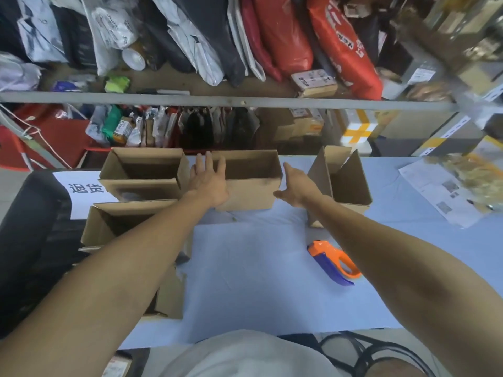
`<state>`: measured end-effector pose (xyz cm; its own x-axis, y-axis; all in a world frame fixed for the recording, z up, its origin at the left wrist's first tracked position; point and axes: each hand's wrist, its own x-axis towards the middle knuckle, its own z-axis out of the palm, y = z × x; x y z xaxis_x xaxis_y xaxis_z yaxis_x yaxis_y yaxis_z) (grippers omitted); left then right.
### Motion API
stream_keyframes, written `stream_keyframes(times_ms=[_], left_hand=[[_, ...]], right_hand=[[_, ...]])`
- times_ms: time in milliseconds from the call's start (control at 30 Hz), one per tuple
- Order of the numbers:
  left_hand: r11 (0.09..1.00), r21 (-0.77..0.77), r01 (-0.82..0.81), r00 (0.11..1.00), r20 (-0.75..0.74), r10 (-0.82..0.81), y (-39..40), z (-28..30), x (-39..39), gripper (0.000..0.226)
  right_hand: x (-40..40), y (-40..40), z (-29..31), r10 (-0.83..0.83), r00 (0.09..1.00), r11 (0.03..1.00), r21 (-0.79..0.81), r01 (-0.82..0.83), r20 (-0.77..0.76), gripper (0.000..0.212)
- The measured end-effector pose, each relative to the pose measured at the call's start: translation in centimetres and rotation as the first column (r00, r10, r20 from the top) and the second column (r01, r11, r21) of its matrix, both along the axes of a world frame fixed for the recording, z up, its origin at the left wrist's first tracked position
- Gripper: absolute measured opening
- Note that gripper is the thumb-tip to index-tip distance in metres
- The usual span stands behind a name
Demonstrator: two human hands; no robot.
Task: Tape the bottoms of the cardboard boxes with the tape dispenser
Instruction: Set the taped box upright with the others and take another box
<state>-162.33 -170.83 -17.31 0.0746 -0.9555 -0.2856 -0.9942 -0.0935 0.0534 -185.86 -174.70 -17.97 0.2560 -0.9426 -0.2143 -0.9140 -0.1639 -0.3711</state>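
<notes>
Cardboard box (250, 180) stands open-side up at the table's (258, 281) far edge; left hand (208, 183) and right hand (298, 189), both open, flank it. Grip both sides evenly. Tape dispenser (333, 262) lies unheld nearer the right edge.

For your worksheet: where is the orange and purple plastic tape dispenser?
The orange and purple plastic tape dispenser lies untouched on the blue table cover, right of centre, beside the right forearm.

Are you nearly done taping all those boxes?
Hard to say. Several boxes stand open-side up, so their bottoms are hidden. Both hands, left and right, are on the middle box. The tape dispenser lies unused on the table.
</notes>
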Motion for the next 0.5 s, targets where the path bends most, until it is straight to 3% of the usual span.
stream_keyframes(times_ms=[167,267,333,400,500], left_hand=[[0.946,-0.250,0.207,0.978,0.016,-0.210,0.0,1.0,-6.6,0.079],[0.905,-0.274,0.327,0.935,-0.047,-0.352,-0.3,1.0,-12.1,0.076],[0.895,-0.218,0.389,0.905,-0.094,-0.415,-0.4,0.6,-15.5,0.077],[0.904,-0.139,0.403,0.887,-0.182,-0.424,-0.5,0.1,-18.3,0.080],[0.900,-0.002,0.435,0.858,-0.301,-0.415,-0.7,-0.6,-21.3,0.078]], right_hand=[[-6.8,1.4,1.0,-0.149,0.988,0.960,-0.245,0.134,-0.044,0.071],[-11.5,2.7,1.3,-0.278,0.960,0.920,-0.297,0.257,-0.030,0.061],[-14.3,3.8,1.0,-0.351,0.935,0.916,-0.219,0.335,-0.038,0.068],[-16.4,4.7,0.3,-0.395,0.918,0.918,-0.040,0.395,-0.011,0.079],[-18.2,5.0,-0.3,-0.319,0.947,0.931,0.196,0.307,0.035,0.072]])
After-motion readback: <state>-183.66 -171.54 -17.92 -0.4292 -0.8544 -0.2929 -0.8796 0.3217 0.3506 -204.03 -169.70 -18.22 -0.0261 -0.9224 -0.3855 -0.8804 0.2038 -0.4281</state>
